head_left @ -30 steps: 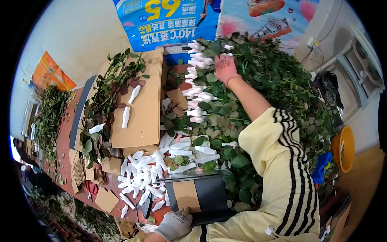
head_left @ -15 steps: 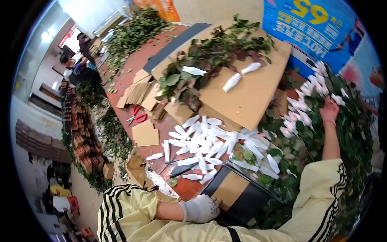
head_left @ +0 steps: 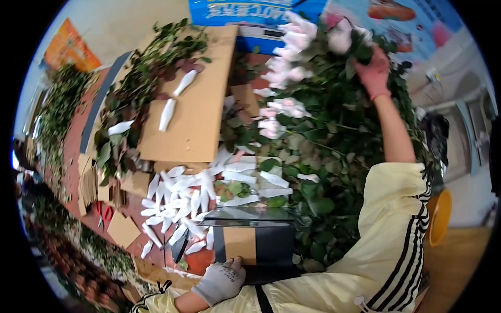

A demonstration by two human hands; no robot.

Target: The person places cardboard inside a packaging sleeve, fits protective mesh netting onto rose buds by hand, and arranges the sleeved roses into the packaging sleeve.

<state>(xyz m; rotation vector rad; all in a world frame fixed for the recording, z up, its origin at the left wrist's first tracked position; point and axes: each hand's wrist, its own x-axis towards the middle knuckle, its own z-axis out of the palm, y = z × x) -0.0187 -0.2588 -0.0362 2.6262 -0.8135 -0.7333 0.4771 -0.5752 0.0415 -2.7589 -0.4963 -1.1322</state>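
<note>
My right hand (head_left: pixel 374 73), in a pinkish glove, is closed round a leafy rose stem at the upper right. The held rose (head_left: pixel 340 36) has a pale pink head. Below and left of it lies a heap of leafy stems (head_left: pixel 334 135), with net-wrapped rose heads (head_left: pixel 284 73) along its left edge. My left hand (head_left: pixel 222 281), in a white glove with bare fingertips, rests at the near edge of a black box (head_left: pixel 274 245) with a brown cardboard strip (head_left: pixel 240 245); its fingers are bent, and anything in them is hidden.
White foam net sleeves (head_left: pixel 180 201) lie piled left of the box. Behind them, a large cardboard sheet (head_left: pixel 195 120) bears leafy stems. Red-handled scissors (head_left: pixel 107 212) and small cardboard squares (head_left: pixel 123 229) are at the left. An orange basin (head_left: pixel 440 216) stands at the right.
The view has swung back to the right. My right hand has lifted from the rose heap and now has a rose in it. My left hand remains at the black box.
</note>
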